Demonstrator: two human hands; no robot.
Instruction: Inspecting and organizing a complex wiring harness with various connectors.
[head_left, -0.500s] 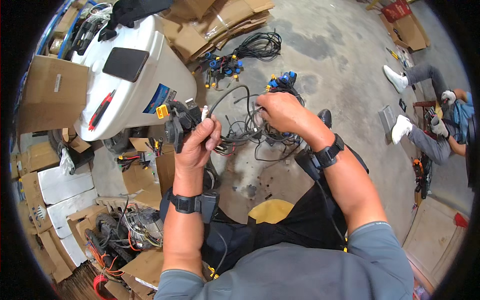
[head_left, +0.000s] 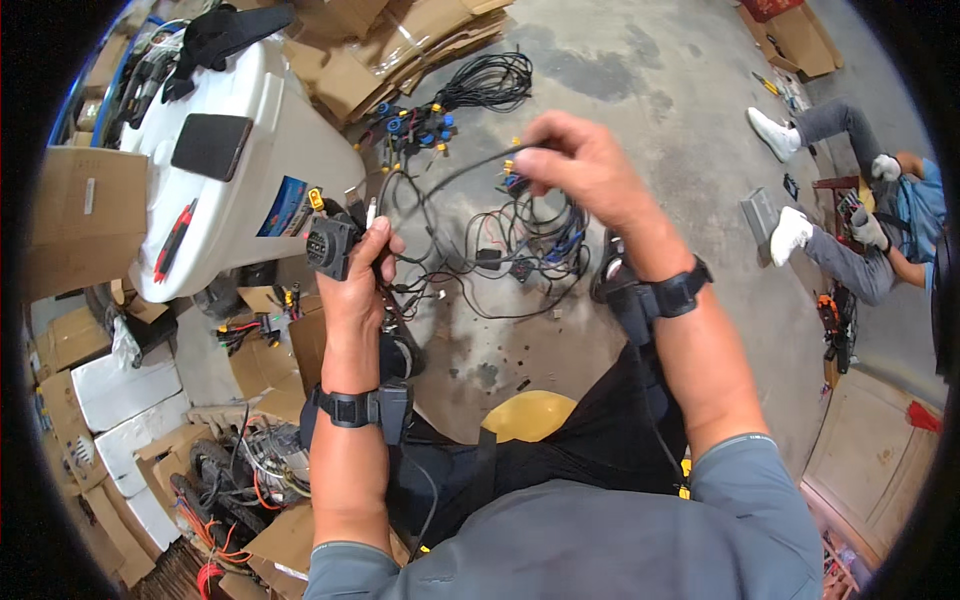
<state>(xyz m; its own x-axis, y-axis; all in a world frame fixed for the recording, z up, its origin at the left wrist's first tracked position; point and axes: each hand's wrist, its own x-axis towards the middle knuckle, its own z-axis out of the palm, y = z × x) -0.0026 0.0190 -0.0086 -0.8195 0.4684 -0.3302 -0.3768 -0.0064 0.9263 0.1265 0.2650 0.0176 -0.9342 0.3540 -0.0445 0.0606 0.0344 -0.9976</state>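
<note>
My left hand [head_left: 358,272] is closed around a bunch of cable connectors. Among them are a black square multi-pin connector [head_left: 330,247], a yellow plug [head_left: 316,198] and a slim white-tipped plug [head_left: 371,212]. Up and to the right, my right hand [head_left: 590,172], a little blurred, pinches a black cable [head_left: 470,167] that runs slackly back toward the left hand. Below and between the hands, a tangle of black wires [head_left: 530,250] lies on the floor; its link to the held cable is hard to follow.
A white bin [head_left: 225,85] at the left carries a phone [head_left: 212,147] and a red-black pen-shaped tool [head_left: 175,240]. Coiled black cables [head_left: 490,82] with blue and yellow connectors lie ahead, by flattened cardboard [head_left: 390,50]. A gloved person [head_left: 905,210] sits at the right.
My right hand has risen and moved slightly right, drawing the black cable up off the tangle. The left hand has shifted a little left and turned the square connector's pin face into view.
</note>
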